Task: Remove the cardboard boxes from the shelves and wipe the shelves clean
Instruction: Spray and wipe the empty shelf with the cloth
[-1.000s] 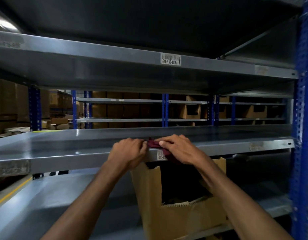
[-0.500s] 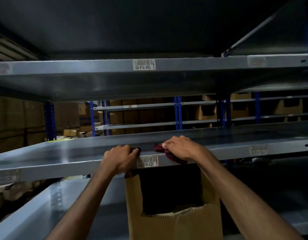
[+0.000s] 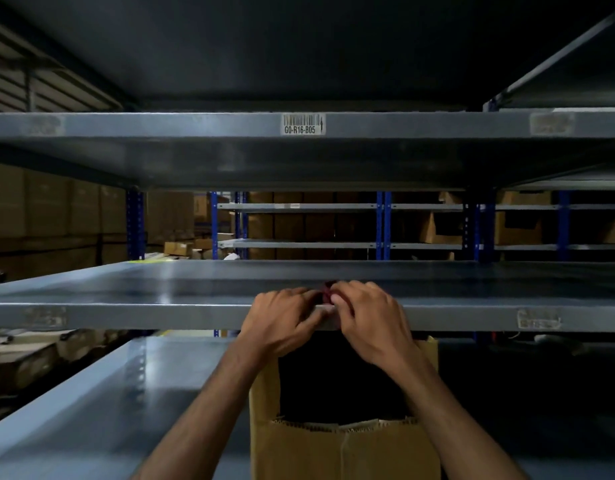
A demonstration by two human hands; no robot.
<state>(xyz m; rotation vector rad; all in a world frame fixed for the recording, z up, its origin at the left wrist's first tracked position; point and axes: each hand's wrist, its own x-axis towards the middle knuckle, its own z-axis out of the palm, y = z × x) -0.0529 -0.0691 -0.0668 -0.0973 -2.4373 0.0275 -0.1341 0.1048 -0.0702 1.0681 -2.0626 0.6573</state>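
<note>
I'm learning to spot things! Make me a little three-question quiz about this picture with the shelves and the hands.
1. True or false: the cardboard box sits on the shelf below the middle shelf.
2. Pick one. The cloth between the left hand and the right hand is: A) dark red, B) yellow, C) white.
3. Fill in: the barcode label on the upper shelf reads G0-R16-____.

Key:
1. True. The box stands under the hands, its top open.
2. A. Only a small bit shows at the shelf's front edge.
3. B05.
</note>
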